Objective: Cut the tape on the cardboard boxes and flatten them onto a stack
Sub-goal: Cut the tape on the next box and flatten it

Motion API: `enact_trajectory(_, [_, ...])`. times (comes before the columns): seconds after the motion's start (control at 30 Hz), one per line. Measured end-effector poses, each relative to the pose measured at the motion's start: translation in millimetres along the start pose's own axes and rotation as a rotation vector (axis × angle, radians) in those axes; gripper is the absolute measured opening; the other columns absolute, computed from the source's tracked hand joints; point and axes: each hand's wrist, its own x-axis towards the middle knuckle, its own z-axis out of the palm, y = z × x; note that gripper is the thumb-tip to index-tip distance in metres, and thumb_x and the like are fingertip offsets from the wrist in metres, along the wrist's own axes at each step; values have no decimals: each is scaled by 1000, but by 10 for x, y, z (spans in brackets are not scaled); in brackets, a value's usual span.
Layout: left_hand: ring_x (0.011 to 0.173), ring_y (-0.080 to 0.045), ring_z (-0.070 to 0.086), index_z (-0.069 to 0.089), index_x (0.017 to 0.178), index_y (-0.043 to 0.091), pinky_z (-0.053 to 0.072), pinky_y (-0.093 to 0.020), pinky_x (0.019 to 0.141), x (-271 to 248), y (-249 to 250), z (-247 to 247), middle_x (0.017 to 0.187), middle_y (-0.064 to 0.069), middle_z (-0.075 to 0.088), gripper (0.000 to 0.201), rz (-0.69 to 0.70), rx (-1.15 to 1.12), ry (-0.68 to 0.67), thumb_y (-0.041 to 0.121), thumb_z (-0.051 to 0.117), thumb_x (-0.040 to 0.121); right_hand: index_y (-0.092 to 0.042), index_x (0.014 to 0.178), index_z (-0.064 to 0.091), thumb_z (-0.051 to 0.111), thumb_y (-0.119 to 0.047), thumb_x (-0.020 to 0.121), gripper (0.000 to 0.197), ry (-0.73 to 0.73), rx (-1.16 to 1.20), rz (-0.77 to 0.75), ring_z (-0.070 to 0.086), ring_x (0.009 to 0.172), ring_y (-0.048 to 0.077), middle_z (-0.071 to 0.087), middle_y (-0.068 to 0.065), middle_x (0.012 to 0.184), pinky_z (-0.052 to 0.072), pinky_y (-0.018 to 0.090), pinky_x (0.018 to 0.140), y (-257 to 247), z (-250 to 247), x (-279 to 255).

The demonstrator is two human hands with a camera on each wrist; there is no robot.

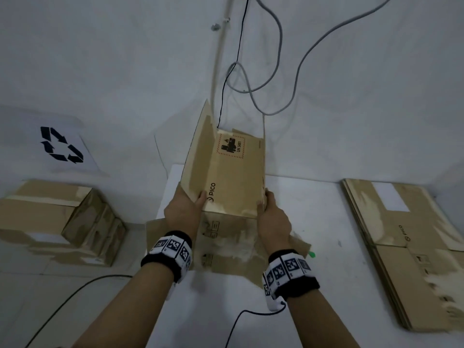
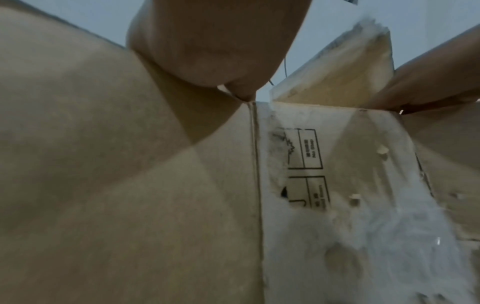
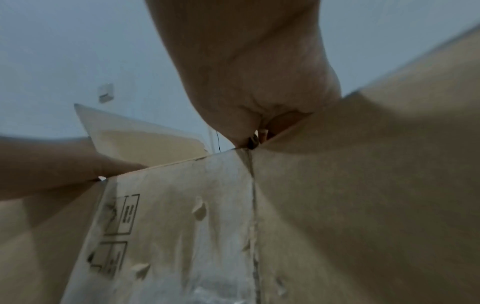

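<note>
An opened brown cardboard box [image 1: 233, 172] with "PICO" and a "UN 3481" label stands on the white table [image 1: 313, 197], its flaps raised and spread. My left hand [image 1: 187, 207] grips the box's near left corner, thumb on the printed panel. My right hand [image 1: 270, 214] grips the near right corner. In the left wrist view the box's side [image 2: 337, 164] shows handling symbols and torn tape, with the left hand [image 2: 221, 51] on its top edge. The right wrist view shows the same panel [image 3: 182, 226] under the right hand [image 3: 254, 82]. A stack of flattened boxes [image 1: 414, 247] lies at the right.
Taped, closed boxes [image 1: 57, 222] sit at the left beside a sheet with a recycling symbol [image 1: 61, 144]. Grey and black cables [image 1: 276, 59] hang on the wall behind. A small green object [image 1: 311, 254] lies on the table by the box's flap.
</note>
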Motion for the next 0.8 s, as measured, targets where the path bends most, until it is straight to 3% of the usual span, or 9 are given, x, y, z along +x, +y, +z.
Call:
enact_trajectory(0.13, [100,-32,62,64,112,7,48,-32,83,204,-115,3,110,-13,68,55,-83,-111,-137,56,59,87,-32,144,31,35,-42,102,43,-82,86,-29,58,92,26,60,9,120,40,31,73,-17,-73,30])
enact_trajectory(0.2, [102,-31,61,64,114,8,48,-32,85,213,-172,3,111,-11,67,55,-89,-142,-175,56,58,87,-32,143,31,36,-45,102,43,-106,90,-31,54,81,19,61,7,115,40,30,70,9,-103,-4])
enact_trajectory(0.3, [103,-33,60,59,121,9,47,-34,86,119,-245,47,113,-10,66,57,-71,-100,-167,56,54,89,-39,130,35,36,-49,100,32,-86,96,-99,52,64,7,62,4,102,36,24,54,71,-112,-96])
enact_trajectory(0.4, [102,-29,62,57,125,12,50,-34,86,70,-343,60,114,-7,67,62,-66,-145,-175,60,55,86,-41,127,34,42,-47,98,30,-72,74,-136,52,59,2,61,0,90,30,18,48,113,-97,-166])
enact_trajectory(0.5, [102,-23,63,57,126,17,51,-31,86,16,-453,25,114,-1,67,62,-49,-191,-205,62,54,84,-40,126,33,50,-36,96,35,-52,77,-190,54,67,5,60,2,95,28,9,50,128,-80,-214])
enact_trajectory(0.6, [103,-21,64,62,119,19,52,-32,89,-98,-519,-65,112,1,69,48,-17,-259,-201,54,58,87,-40,127,32,51,-33,96,37,-69,99,-222,53,67,7,60,3,90,27,9,52,123,-63,-303])
enact_trajectory(0.73, [101,-18,63,63,118,16,51,-29,89,-175,-494,-131,108,2,68,37,39,-342,-173,39,63,90,-39,133,29,41,-48,96,40,-123,160,-202,51,63,1,57,-6,87,34,18,53,127,-112,-356])
enact_trajectory(0.8, [96,-16,62,65,116,12,48,-24,83,-101,-470,-90,102,3,66,38,22,-313,-147,39,63,90,-45,133,27,47,-53,96,43,-216,210,-128,56,74,4,58,-8,102,45,26,67,146,-124,-257])
